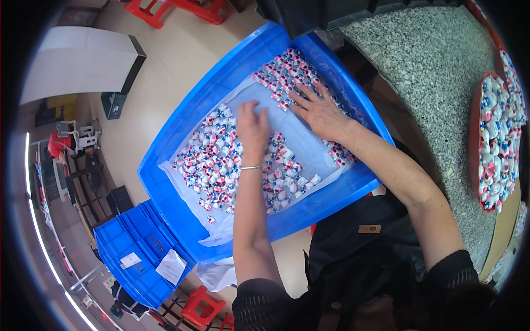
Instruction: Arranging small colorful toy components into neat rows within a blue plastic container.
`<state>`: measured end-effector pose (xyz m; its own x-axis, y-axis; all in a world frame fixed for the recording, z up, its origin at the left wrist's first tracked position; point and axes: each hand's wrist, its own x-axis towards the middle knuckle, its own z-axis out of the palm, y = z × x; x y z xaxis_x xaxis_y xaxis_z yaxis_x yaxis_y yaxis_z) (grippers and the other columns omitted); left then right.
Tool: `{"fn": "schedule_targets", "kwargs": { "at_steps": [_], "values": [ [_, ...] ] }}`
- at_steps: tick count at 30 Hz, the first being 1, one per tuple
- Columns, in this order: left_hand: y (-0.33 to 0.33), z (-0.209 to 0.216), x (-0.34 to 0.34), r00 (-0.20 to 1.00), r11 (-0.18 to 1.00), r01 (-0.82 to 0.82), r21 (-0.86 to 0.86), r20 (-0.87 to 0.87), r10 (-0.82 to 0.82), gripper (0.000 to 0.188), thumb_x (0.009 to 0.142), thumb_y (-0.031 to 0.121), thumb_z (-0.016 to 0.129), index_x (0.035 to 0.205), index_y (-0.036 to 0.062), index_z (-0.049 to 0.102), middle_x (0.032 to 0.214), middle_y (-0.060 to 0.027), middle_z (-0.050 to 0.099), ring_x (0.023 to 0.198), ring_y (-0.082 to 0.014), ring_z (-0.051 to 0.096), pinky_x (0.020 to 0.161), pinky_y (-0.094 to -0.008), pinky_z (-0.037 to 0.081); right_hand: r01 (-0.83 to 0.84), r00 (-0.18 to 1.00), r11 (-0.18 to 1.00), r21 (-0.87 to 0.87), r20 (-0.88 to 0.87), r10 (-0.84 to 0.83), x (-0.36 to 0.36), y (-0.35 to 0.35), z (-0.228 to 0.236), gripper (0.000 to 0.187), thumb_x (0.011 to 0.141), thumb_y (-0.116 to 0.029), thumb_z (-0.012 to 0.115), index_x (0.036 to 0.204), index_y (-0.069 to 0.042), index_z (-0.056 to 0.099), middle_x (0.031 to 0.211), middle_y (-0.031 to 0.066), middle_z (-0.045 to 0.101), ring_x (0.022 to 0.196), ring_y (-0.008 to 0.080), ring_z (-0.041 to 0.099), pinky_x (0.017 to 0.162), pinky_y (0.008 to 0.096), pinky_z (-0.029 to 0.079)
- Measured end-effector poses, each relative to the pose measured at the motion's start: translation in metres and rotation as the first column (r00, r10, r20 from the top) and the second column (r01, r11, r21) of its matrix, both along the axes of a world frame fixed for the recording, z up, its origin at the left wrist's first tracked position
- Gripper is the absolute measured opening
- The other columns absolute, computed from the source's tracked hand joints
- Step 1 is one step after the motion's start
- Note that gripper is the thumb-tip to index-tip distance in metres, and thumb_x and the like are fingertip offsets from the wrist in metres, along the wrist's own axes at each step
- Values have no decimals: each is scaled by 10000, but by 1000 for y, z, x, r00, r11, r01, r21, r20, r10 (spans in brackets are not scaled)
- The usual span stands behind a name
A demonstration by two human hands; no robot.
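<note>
Left hand point(253, 126), fingers curled, contents unclear, is nearer the loose figurines point(208, 165) toward the blue bin's left edge point(190, 118); right hand point(323, 113), fingers spread, meets rows point(284, 71) along its right edge.

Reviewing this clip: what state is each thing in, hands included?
Blue bin: open, lined.
White liner: spread, rumpled at the edges.
Loose figurines: jumbled in a heap.
Grouped figurines: packed close together.
Red tray: heaped full.
Left hand: fingers bent, blurred; grip unclear.
Right hand: fingers spread, at the grouped figurines.
</note>
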<state>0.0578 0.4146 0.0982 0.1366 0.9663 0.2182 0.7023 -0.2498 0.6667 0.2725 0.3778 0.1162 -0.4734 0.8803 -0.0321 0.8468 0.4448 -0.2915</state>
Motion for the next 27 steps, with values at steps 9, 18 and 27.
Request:
{"fn": "schedule_targets", "kwargs": {
  "at_steps": [9,18,27],
  "values": [
    [27,18,-33,885,975,74,-210,-436,-161,277,764,84,706,1037,40,693,1032,-150,617,868,-268,641,788,-346,520,23,999,1000,-21,-44,-24,0,-1,25,441,816,-17,559,1255,-51,589,1500,154,377,1450,332,224,1156,588,188],
    [-23,14,2,956,882,268,-387,219,-194,269,829,41,672,1098,40,658,807,-10,564,673,-83,523,575,-249,428,62,992,997,-51,-106,-67,4,-18,24,429,838,-66,604,1266,-41,589,1460,170,424,1419,348,284,1140,593,223],
    [-23,8,22,903,877,416,-243,-2,-429,256,810,42,672,1046,24,575,873,-141,600,709,-263,637,657,-357,528,4,999,998,-59,-49,-7,13,-17,24,403,825,-56,600,1226,-75,629,1473,145,417,1435,326,259,1150,595,202]
  ]
}}
